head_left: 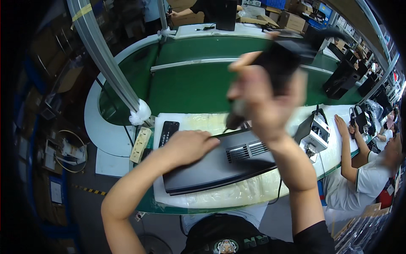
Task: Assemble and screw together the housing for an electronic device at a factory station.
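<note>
A long dark metal casing with vent slots lies at a slant on the padded bench in front of me. My left hand rests flat on its upper left part, fingers stretched out. Above the right half of the casing, my right hand is raised and smeared by motion. Its fingers are wrapped around a black power screwdriver, whose blurred body points down toward the casing's far edge. Whether its tip touches the casing, I cannot tell. Left of the casing lies a flat black remote control.
A power strip sits at the bench's left edge beside a metal post. To the right stands an opened white metal box. Beyond runs a green conveyor. A co-worker sits at the right, handling a dark part.
</note>
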`<state>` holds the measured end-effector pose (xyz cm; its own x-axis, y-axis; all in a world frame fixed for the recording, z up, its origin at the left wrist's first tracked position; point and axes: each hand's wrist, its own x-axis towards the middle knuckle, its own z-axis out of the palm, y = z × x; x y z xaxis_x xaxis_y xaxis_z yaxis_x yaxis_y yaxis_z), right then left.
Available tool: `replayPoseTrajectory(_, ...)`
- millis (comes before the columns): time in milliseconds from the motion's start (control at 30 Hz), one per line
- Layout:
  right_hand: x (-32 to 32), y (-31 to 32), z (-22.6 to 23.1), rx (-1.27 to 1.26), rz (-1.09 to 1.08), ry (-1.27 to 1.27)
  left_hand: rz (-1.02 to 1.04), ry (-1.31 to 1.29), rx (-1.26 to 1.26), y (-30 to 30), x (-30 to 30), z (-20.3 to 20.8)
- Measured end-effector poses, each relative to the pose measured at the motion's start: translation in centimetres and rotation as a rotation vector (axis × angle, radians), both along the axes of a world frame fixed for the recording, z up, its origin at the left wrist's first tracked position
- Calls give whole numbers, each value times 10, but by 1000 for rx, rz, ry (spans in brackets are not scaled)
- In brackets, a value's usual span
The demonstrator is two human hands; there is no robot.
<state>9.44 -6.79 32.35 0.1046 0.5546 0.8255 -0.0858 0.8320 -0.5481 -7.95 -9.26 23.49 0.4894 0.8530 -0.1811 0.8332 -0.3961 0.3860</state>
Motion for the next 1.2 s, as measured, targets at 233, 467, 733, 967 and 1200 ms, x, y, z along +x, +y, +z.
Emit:
replayPoseTrajectory(233, 197, -51, -19, 20, -511, 47, 442, -948, -578, -7, -109, -69)
replayPoseTrajectory(467, 290, -54, -100, -130, -1015, -24, 694, -1289, -445, -25, -124, -118)
replayPoseTrajectory(733, 318, -39, -155, -126, -1042, 27, 807, -861, -11, 5, -44, 61)
replayPoseTrajectory(967, 285, -39, -76, -301, -797, 84, 58, -497, 87, 28, 74, 134)
replayPoseTrajectory(1200, 235, -21, 89, 81, -605, 78, -170, -257, 109, 64, 173, 129)
